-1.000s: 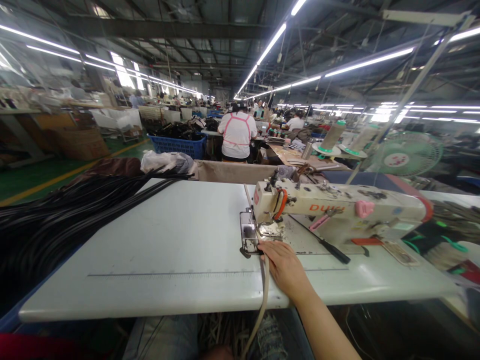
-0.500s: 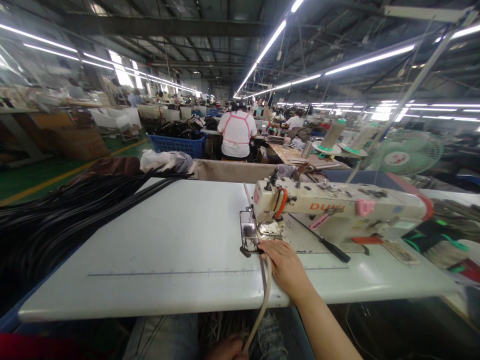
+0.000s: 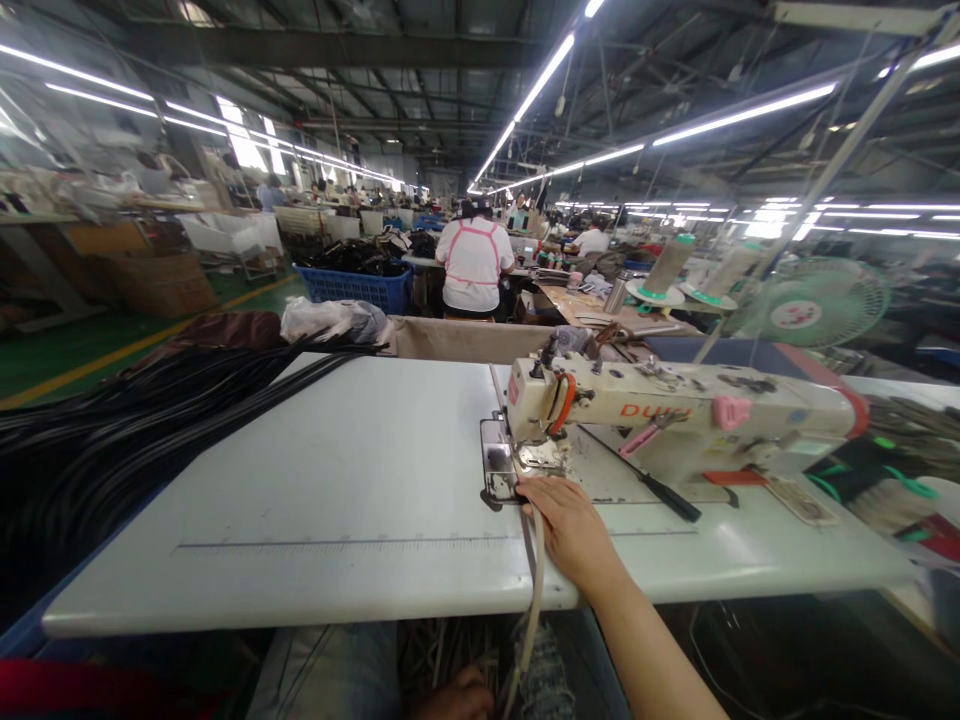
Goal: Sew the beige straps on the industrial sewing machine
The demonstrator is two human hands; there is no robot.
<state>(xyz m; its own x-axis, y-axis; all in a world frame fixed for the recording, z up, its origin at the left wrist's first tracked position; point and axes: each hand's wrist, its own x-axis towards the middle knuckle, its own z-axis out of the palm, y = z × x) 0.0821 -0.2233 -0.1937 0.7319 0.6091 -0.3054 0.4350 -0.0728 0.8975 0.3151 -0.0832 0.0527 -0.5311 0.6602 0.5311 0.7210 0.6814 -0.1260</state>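
My right hand (image 3: 566, 525) lies on the table just in front of the sewing machine's needle area. Its fingers are closed over a narrow beige strap (image 3: 537, 580), holding it close to the metal plate (image 3: 498, 465). From there the strap runs over the table's front edge and hangs toward my lap. Low at the bottom edge, my left hand (image 3: 457, 696) is dim and partly cut off, with its fingers curled. The strap passes to the right of it, and what its fingers hold, if anything, is unclear. Several thin strips (image 3: 431, 650) lie around it. The sewing machine (image 3: 675, 410) stands to the right.
A black-handled tool (image 3: 671, 498) lies by the machine's base. Black cords (image 3: 112, 430) are heaped at the left. A printed ruler (image 3: 337, 543) crosses the white table (image 3: 315, 450). Thread cones (image 3: 667, 270) and a fan (image 3: 817, 305) stand behind; a person (image 3: 472, 260) sits ahead.
The strap's lower end has swung right, away from my left hand, which was around it before. My right hand stays nearly in place on the strap.
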